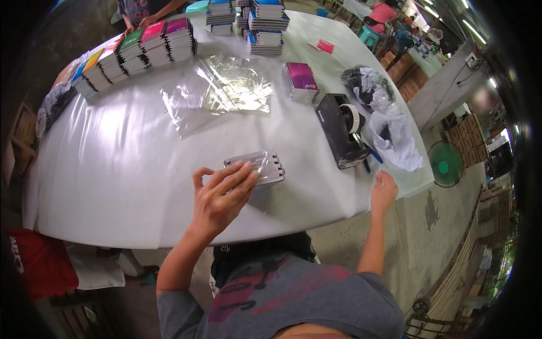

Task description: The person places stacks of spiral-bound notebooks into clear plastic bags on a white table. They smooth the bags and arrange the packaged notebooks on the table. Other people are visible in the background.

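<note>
White cloth covers the counter (pixel 141 169), with a black tape dispenser (pixel 341 130) near its right edge. A stack of notebooks (pixel 261 165) wrapped in clear plastic lies near the front edge. The left hand (pixel 220 198) lies flat on it, fingers spread; best keep the wrap taut. The right hand (pixel 384 192) rests loosely curled at the counter's edge, holding nothing I can make out.

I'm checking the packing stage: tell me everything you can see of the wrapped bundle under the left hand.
The wrapped bundle is a small stack of notebooks, their edges banded light and dark, inside a clear, glossy plastic bag. It lies flat on the white table, near the front edge, left of the black tape dispenser. The left hand rests its fingertips on the bundle's near left side. The right hand is apart from it, at the table's edge.
</note>
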`<action>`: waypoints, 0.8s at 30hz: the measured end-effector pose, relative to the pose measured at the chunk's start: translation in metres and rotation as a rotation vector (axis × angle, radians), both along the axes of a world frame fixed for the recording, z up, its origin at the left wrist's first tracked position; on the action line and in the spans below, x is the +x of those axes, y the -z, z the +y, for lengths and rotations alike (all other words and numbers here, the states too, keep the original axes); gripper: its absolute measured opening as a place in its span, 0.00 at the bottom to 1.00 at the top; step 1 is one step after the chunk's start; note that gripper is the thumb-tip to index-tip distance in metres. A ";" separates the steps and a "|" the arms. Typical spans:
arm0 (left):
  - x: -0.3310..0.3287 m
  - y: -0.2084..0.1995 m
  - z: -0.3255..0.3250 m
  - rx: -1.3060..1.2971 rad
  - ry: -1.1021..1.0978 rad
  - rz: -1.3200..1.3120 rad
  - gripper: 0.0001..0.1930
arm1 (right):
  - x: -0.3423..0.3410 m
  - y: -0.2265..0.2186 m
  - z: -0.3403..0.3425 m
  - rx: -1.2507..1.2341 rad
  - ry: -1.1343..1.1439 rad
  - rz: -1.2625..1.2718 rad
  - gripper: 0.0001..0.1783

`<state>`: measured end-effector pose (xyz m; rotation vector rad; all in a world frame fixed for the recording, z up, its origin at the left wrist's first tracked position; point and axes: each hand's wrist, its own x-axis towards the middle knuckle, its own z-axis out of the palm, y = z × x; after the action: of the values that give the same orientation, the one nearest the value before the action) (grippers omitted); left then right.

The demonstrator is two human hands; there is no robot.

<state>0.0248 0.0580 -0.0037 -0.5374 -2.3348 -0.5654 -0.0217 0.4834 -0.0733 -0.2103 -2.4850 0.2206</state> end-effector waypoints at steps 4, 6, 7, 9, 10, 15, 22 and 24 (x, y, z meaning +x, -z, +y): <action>0.003 -0.001 0.000 0.090 0.020 -0.021 0.21 | 0.010 -0.030 -0.027 -0.087 -0.090 0.123 0.05; 0.000 0.006 -0.001 0.080 0.044 0.017 0.22 | 0.014 -0.049 -0.062 -0.282 -0.226 0.155 0.05; -0.001 0.009 -0.001 0.079 0.056 0.040 0.23 | 0.016 -0.057 -0.082 -0.464 -0.278 0.132 0.05; 0.000 0.007 0.000 0.102 0.073 0.013 0.21 | 0.018 -0.061 -0.124 -0.804 -0.487 0.079 0.06; 0.000 0.009 0.000 0.123 0.080 0.007 0.21 | 0.022 -0.062 -0.146 -0.956 -0.638 0.045 0.08; -0.004 0.013 -0.002 0.257 0.143 0.013 0.33 | 0.046 -0.087 -0.237 -1.568 -0.876 -0.383 0.12; -0.005 0.018 -0.003 0.348 0.196 -0.019 0.32 | 0.043 -0.080 -0.279 -1.758 -0.720 -0.501 0.13; -0.005 0.013 -0.002 0.344 0.215 -0.005 0.31 | 0.042 -0.074 -0.279 -1.752 -0.678 -0.508 0.13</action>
<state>0.0193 0.0555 -0.0170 -0.6243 -2.1317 -1.0453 0.0205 0.2049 0.0009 -0.0845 -1.8909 2.7789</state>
